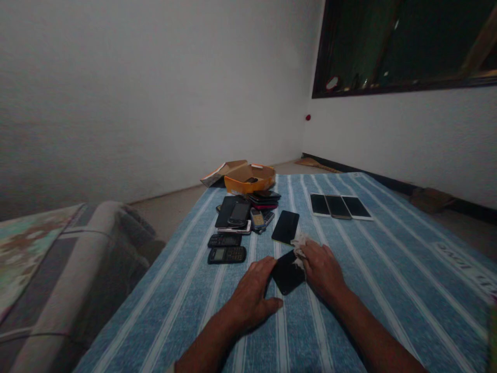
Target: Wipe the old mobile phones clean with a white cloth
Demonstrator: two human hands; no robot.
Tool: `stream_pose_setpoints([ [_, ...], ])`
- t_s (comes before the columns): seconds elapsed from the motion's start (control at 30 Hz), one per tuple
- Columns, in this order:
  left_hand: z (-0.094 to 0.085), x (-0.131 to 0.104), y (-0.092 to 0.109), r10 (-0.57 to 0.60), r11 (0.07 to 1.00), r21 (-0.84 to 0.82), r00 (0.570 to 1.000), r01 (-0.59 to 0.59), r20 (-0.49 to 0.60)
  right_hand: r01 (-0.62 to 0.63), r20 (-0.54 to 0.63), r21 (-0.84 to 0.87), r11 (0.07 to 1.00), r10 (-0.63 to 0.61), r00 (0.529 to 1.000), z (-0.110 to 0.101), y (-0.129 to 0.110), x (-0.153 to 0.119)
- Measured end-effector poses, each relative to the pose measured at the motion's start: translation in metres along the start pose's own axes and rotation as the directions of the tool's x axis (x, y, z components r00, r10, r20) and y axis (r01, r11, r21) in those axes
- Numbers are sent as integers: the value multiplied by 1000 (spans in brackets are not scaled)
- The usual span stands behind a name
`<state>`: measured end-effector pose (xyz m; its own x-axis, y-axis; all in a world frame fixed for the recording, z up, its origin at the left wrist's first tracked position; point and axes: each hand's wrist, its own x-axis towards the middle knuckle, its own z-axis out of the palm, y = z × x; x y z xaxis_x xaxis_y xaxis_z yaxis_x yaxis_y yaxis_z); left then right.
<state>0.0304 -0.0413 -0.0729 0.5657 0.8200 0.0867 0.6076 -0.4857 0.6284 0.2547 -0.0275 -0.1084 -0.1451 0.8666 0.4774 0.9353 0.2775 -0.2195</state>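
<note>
A black smartphone (288, 275) lies flat on the striped cover, between my two hands. My left hand (254, 292) steadies it, fingers against its left edge and thumb near its lower corner. A crumpled white tissue or cloth (298, 243) is bunched under the fingers of my right hand (322, 267), pressed on the phone's upper right part. Just beyond lies another dark smartphone (286, 227), face up. To the left of it, two black keypad phones (227, 254) lie one behind the other.
Behind the keypad phones is a pile of mixed phones (237, 212). An orange open box (250, 180) with its lid (223, 172) stands at the far end. Three smartphones (339, 206) lie in a row at right. The blue striped cover (174, 290) drops off at left.
</note>
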Motion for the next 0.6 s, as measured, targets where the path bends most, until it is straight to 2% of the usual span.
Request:
stream_pose_setpoints([
  [0.27,-1,0,0,41,999,1,999,-41,4,146,-21,92,985,-144,989,-2,-20,-10],
  [0.47,1,0,-4,-17,1000,20,999,16,37,35,-21,13,999,-34,999,-8,-15,-11],
  [0.6,5,0,-9,-25,1000,18,999,25,33,33,-34,-8,999,-33,999,-6,-23,-18],
])
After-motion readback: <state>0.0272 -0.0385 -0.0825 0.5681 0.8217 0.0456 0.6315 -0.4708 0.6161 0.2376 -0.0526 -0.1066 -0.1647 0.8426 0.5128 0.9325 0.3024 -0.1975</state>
